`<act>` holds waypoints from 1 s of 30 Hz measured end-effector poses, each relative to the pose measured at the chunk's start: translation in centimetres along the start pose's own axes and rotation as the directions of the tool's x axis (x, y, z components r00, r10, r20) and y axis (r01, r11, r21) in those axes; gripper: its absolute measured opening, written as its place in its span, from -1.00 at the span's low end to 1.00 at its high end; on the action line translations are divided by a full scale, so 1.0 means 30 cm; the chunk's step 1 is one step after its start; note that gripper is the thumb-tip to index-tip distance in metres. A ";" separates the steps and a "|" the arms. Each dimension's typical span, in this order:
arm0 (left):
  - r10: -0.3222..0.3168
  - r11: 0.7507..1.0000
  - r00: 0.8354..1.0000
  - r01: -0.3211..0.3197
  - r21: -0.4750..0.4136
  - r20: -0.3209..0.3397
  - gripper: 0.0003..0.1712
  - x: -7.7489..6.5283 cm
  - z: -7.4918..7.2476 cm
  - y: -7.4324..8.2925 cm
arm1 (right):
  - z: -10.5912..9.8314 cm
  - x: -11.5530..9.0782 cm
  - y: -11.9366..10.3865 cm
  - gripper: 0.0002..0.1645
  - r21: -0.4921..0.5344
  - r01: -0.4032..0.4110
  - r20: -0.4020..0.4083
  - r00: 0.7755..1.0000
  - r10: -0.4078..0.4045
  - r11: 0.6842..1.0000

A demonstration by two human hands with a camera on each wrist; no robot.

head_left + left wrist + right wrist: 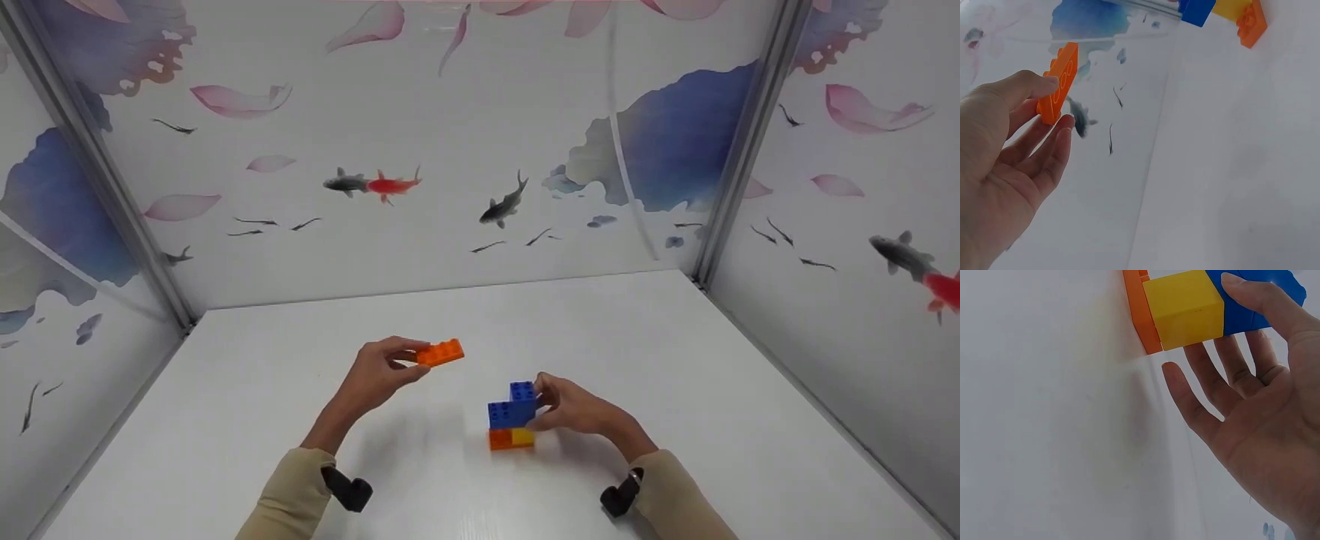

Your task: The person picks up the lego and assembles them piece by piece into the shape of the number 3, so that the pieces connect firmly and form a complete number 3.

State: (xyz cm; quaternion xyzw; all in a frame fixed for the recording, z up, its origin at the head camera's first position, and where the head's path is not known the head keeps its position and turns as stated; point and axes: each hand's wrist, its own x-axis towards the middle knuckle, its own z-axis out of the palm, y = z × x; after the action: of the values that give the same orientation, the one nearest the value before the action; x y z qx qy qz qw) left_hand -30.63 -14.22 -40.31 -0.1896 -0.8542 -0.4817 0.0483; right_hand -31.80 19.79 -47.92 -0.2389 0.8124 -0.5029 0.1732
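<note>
A thin orange building brick with studs on top (442,352) is pinched between the thumb and fingers of my left hand (379,371), raised over the table. In the left wrist view the hollow underside of this orange brick (1071,70) shows. To its right stands a small stack: blue bricks (512,414) on top, one higher at the right, with a yellow brick (523,436) and an orange base brick (500,439) below. My right hand (576,406) grips the stack's right side. In the right wrist view its thumb lies on the blue brick (1244,316), beside the yellow brick (1188,315).
The white table (420,487) lies under both hands. A back wall (420,247) and side walls printed with fish and petals enclose it, with metal posts (739,150) in the corners. Each wrist wears a black device (349,491).
</note>
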 end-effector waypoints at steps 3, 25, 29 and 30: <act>0.000 1.000 1.000 0.000 -0.025 0.017 -0.63 -0.003 0.030 0.022 | 0.001 0.001 -0.003 -0.53 -0.005 -0.010 -0.006 1.000 0.010 1.000; 0.094 0.995 0.986 -0.092 -0.026 0.134 -0.64 -0.026 0.228 0.097 | -0.002 0.002 -0.001 -0.55 0.010 0.007 0.015 1.000 -0.008 1.000; 0.081 0.996 0.984 -0.072 -0.062 0.158 -0.65 -0.021 0.254 0.103 | -0.001 0.001 -0.001 -0.55 0.014 0.010 0.019 1.000 -0.010 1.000; 0.075 0.996 0.984 -0.064 -0.067 0.163 -0.66 -0.019 0.260 0.104 | -0.001 0.000 -0.001 -0.55 0.011 0.013 0.021 1.000 -0.013 1.000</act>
State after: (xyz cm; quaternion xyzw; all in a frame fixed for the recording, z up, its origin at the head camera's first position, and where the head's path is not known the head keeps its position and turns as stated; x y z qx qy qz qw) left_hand -28.17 -6.38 -42.11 -0.2600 -0.8328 -0.4885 -0.0120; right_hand -31.81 19.79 -47.87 -0.2484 0.8063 -0.5058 0.1797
